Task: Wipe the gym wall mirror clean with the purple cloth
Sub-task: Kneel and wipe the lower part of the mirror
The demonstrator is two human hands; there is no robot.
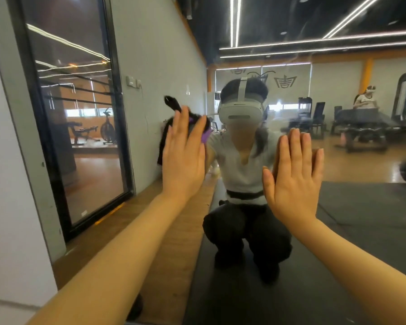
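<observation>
Both hands flat for me: left hand (183, 158) presses the purple cloth (205, 136) against the wall mirror (338, 141) with straight fingers, right hand (293, 177) spread open on bare glass beside it, black floor mat (244, 301) below.

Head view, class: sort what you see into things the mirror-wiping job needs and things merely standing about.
Job: wall mirror; purple cloth; left hand pressing the cloth to the glass; right hand flat on the glass.

Standing about: black-framed glass door; wall switch; reflected gym benches.
</observation>
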